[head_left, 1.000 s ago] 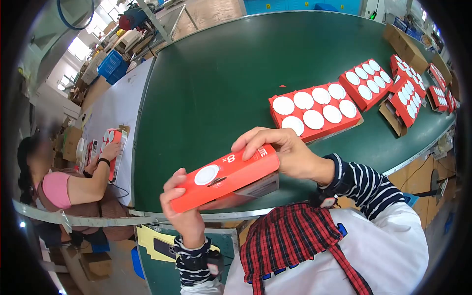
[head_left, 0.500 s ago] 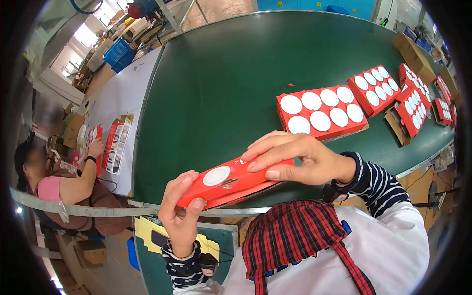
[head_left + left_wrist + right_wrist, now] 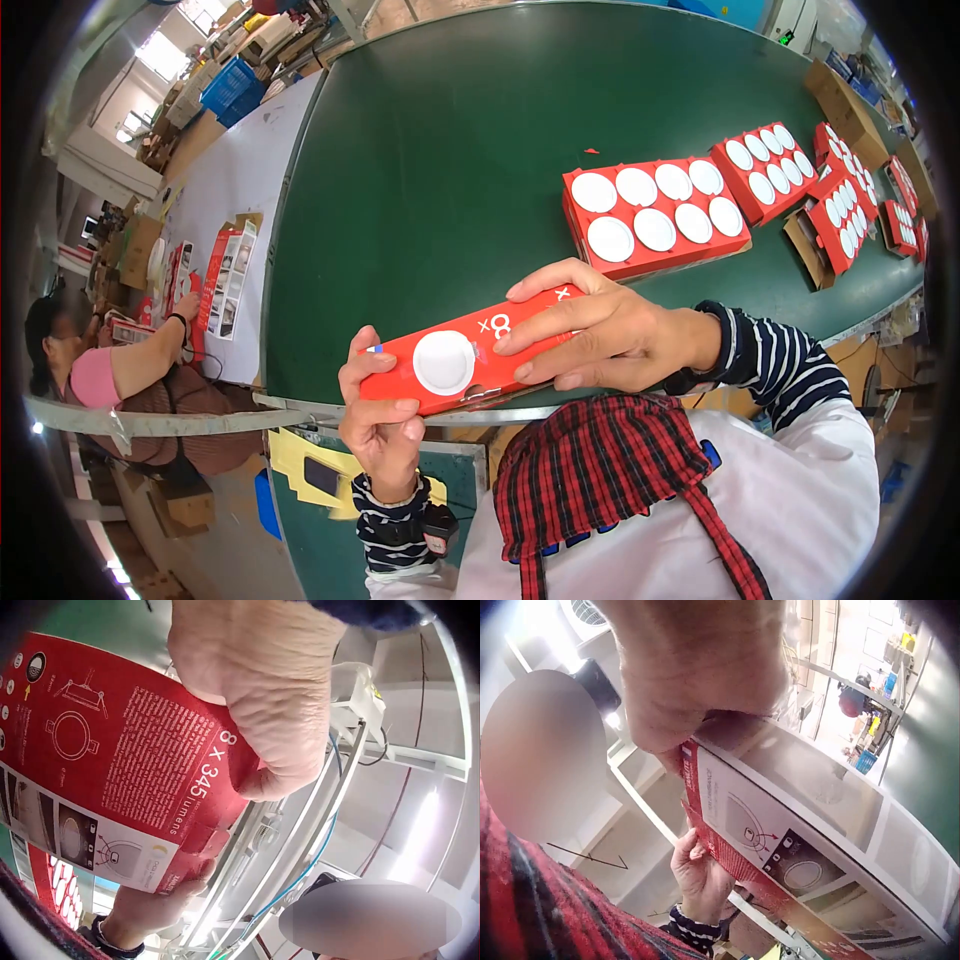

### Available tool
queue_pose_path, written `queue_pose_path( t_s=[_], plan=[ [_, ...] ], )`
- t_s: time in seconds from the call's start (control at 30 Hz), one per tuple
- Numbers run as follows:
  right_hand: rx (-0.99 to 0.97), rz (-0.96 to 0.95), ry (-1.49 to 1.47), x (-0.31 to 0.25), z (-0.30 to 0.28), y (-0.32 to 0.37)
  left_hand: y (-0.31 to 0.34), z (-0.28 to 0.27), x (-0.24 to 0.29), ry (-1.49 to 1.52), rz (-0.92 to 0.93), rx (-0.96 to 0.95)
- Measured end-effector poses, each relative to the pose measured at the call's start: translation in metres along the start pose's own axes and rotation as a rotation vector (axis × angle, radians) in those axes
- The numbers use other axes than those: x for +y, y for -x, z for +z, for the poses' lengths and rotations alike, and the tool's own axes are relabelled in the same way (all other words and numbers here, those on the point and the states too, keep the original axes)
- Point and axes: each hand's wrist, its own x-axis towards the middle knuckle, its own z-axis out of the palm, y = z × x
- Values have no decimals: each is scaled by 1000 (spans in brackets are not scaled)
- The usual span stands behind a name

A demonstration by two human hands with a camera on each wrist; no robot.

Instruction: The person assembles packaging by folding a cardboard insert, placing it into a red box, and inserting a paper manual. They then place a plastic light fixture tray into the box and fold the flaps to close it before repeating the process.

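Both hands hold up a red cardboard downlight box [image 3: 490, 340] over the table's near edge in the head view. A white disc and "x 8" show on its narrow face. My left hand [image 3: 385, 430] grips the left end between thumb and fingers. The right hand [image 3: 630, 335] grips the right end, with its fingers spread over the printed face. In the left wrist view, a broad side [image 3: 157, 750] carries fixture drawings and "8 x 345 lumens". A photo-printed side [image 3: 802, 825] shows in the right wrist view. The contents are hidden.
Red boxes [image 3: 655, 215] with rows of white discs stand along the green table's [image 3: 430, 170] right side, beside brown cartons [image 3: 845, 110]. At left, another person [image 3: 140, 370] handles red boxes at a white table [image 3: 285, 190]. A phone [image 3: 322, 476] lies on yellow sheets at lower left.
The box has tilted so its narrow face with the disc turns more toward the head camera. My right hand's fingers have spread further over that face. Both hands keep hold.
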Motion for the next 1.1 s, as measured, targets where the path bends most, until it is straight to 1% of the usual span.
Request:
queue_pose_path(
  t_s=[0.03, 0.1, 0.27, 0.37, 0.47, 0.53, 0.57, 0.63, 0.67, 0.73, 0.77, 0.8, 0.87, 1.0, 1.07, 1.1],
  plan=[
    [1, 6, -3, 0, -2, -1, 1, 0, -1, -12, 44, -10],
    [-38, 19, -73, 0, -7, -3, 1, -1, 0, -47, 40, -31],
    [-35, 61, -193, 14, -27, -3, -1, 3, 5, -120, 35, -125],
    [-69, 108, -243, 22, -38, -7, 0, 8, 2, -177, 73, -115],
    [-101, 109, -278, 26, -41, -11, 1, 10, 1, -229, 110, -98],
    [-147, 92, -251, 25, -42, -10, 3, 9, 0, -271, 151, -106],
    [-171, 60, -145, 20, -39, -9, 6, 9, 0, -272, 147, -97],
    [-225, 1, 24, 17, -36, -4, 10, 10, 0, -307, 195, -126],
    [-224, 2, 24, 13, -36, -4, 12, 10, 0, -306, 194, -128],
    [-272, 21, 277, 0, -39, -5, 15, 10, 0, -330, 218, -131],
    [-285, 29, 339, -1, -38, -1, 14, 10, 2, -359, 221, -143],
    [-278, 29, 341, -3, -36, 1, 14, 9, 2, -359, 225, -150],
    [-239, 24, 509, -10, -34, 4, 14, 9, 5, -408, 250, -166],
    [-179, -15, 520, -7, -27, 14, 2, 14, 19, -515, 325, -235],
    [-95, -43, 479, -5, -24, 16, -5, 17, 33, -678, 294, -303],
    [-45, -20, 446, -7, -24, 16, -3, 22, 36, -679, 190, -243]
  ],
)
